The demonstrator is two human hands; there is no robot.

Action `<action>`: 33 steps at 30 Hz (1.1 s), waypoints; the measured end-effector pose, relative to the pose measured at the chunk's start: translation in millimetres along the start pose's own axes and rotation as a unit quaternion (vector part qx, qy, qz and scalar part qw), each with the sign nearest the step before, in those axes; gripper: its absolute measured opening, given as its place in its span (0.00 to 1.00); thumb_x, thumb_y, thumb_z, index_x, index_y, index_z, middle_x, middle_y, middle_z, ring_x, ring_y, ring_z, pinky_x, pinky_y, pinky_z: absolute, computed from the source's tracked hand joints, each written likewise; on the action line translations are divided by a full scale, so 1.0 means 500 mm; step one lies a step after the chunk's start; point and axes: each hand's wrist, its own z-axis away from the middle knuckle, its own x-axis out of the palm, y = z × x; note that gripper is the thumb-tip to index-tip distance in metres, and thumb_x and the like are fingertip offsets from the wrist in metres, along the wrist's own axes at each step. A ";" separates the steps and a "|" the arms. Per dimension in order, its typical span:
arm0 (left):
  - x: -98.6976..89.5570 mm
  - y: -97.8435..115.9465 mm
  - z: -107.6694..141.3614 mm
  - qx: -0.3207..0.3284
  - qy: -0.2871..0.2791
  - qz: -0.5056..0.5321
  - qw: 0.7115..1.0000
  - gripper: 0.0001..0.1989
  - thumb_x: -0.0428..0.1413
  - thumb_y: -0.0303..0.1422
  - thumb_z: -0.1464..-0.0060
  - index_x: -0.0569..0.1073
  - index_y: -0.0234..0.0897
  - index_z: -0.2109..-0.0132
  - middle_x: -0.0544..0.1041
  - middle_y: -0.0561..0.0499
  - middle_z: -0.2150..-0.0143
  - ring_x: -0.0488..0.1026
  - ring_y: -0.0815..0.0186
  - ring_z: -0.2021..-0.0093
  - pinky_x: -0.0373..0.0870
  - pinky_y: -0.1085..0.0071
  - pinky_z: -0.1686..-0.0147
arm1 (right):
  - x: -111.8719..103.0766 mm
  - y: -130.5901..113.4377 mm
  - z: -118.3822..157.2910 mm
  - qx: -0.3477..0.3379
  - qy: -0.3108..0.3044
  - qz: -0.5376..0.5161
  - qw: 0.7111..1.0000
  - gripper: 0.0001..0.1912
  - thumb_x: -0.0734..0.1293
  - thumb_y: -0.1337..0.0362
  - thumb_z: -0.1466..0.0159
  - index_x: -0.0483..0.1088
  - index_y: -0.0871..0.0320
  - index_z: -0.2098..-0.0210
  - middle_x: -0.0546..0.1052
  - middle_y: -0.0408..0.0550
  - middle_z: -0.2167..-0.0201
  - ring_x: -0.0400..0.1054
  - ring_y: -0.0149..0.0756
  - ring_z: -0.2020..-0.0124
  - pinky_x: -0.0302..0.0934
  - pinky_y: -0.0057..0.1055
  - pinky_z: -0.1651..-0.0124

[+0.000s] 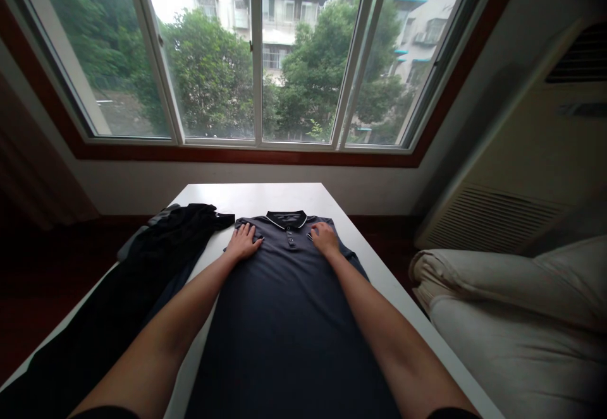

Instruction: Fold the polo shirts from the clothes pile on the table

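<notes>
A dark blue-grey polo shirt (289, 305) lies front up on the white table (256, 194), its buttoned black collar with a light edge toward the window. My left hand (243, 242) rests flat with fingers spread on the shirt's left shoulder, beside a folded-in sleeve edge. On the other shoulder, my right hand (325, 238) has its fingers curled together at a light-edged sleeve hem. The right sleeve part spreads out beside my right wrist.
A heap of black and grey clothes (142, 267) lies along the table's left side. Beyond the table is a wide window (258, 59). A beige covered sofa (512, 305) and an air conditioner (516, 172) stand at the right.
</notes>
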 end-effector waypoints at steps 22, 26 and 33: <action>0.004 -0.017 -0.035 -0.042 0.004 0.006 0.999 0.51 0.36 0.66 0.38 0.51 0.31 0.24 0.42 0.32 0.22 0.40 0.44 0.22 0.41 0.49 0.28 | 0.019 0.126 -0.039 0.076 -0.176 0.135 0.972 0.42 0.48 0.36 0.27 0.48 0.54 0.23 0.38 0.54 0.22 0.31 0.48 0.22 0.29 0.48 0.25; -0.008 0.001 -0.016 -0.041 0.051 0.011 0.998 0.43 0.34 0.60 0.33 0.55 0.34 0.25 0.49 0.35 0.22 0.45 0.48 0.23 0.42 0.49 0.28 | 0.005 0.112 -0.031 0.079 -0.175 0.133 0.972 0.41 0.48 0.37 0.27 0.48 0.54 0.23 0.39 0.54 0.22 0.31 0.47 0.22 0.29 0.49 0.25; -0.022 0.006 0.038 0.028 0.091 -0.013 0.995 0.26 0.41 0.44 0.28 0.68 0.40 0.32 0.59 0.41 0.26 0.52 0.53 0.26 0.45 0.55 0.28 | -0.027 0.087 -0.012 0.027 -0.116 0.133 0.984 0.33 0.50 0.47 0.24 0.53 0.55 0.25 0.47 0.54 0.23 0.37 0.44 0.23 0.32 0.47 0.25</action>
